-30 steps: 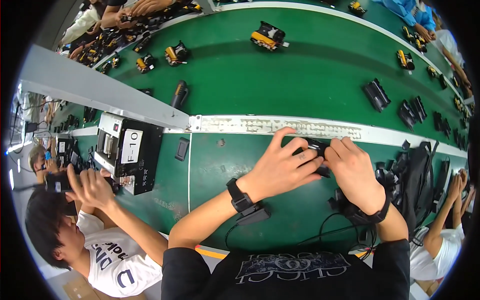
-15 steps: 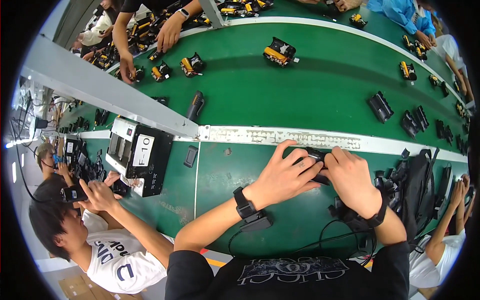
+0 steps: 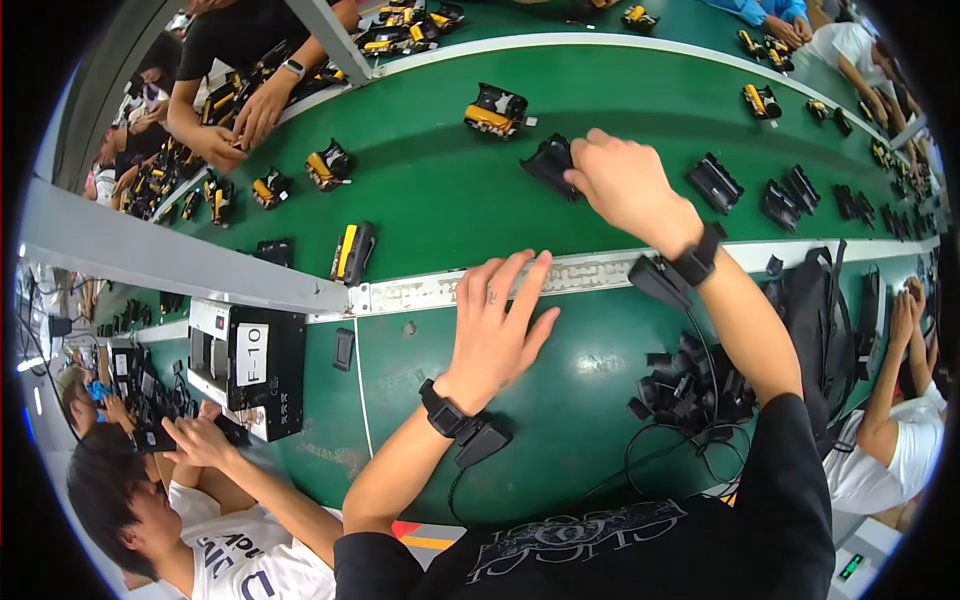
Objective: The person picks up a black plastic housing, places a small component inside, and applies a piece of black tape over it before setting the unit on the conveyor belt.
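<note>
Out over the green belt (image 3: 430,190), my right hand (image 3: 632,190) has its fingers closed on the edge of a hollow black plastic housing (image 3: 548,168). The housing is at the belt's surface; whether it rests fully on it I cannot tell. My left hand (image 3: 495,325) holds nothing. Its fingers are spread, with the tips over the pale metal rail (image 3: 590,272) between belt and worktable. Each wrist wears a black strap with a boxy black unit. Beyond the housing lies a black-and-yellow assembly (image 3: 497,112) with a small white tab.
A pile of small black parts (image 3: 690,390) lies by my right forearm among cables. Farther right is a black bag (image 3: 815,325). A white-and-black machine (image 3: 250,365) stands left, near a seated co-worker. More black housings (image 3: 715,183) lie on the belt. A grey post (image 3: 190,255) crosses the left.
My hands have parted from the black part they held together. The right has reached forward onto the belt with a black housing; the left has opened and moved left. The view has shifted.
</note>
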`<control>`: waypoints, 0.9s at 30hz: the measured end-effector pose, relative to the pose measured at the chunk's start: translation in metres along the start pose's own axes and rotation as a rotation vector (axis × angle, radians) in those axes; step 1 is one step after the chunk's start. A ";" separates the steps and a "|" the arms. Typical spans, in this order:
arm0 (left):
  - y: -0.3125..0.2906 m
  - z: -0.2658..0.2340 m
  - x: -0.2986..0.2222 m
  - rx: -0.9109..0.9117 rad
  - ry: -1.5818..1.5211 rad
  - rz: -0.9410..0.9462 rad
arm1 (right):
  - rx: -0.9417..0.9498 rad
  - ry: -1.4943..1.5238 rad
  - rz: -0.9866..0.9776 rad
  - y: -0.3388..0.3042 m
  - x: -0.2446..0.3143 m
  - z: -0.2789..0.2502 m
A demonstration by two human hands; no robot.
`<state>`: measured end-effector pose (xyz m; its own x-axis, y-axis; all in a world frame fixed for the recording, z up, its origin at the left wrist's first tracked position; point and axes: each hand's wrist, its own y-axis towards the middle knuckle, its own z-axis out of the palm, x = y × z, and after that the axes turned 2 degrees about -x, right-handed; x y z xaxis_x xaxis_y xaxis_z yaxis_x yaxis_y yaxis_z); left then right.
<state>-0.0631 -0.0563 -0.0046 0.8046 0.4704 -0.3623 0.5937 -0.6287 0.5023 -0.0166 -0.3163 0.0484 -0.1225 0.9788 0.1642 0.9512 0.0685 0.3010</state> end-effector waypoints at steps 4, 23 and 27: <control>0.002 -0.007 -0.003 -0.084 -0.077 0.076 | 0.107 0.133 -0.098 -0.057 0.039 -0.025; -0.013 0.001 -0.005 0.077 0.147 0.248 | 0.135 -0.046 -0.185 -0.116 0.060 -0.007; -0.016 0.004 -0.007 0.068 0.184 0.238 | 0.102 -0.003 -0.163 -0.119 0.060 -0.002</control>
<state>-0.0780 -0.0521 -0.0134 0.9099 0.4052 -0.0892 0.3927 -0.7718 0.5001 -0.1371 -0.2661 0.0240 -0.2765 0.9537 0.1181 0.9427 0.2453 0.2261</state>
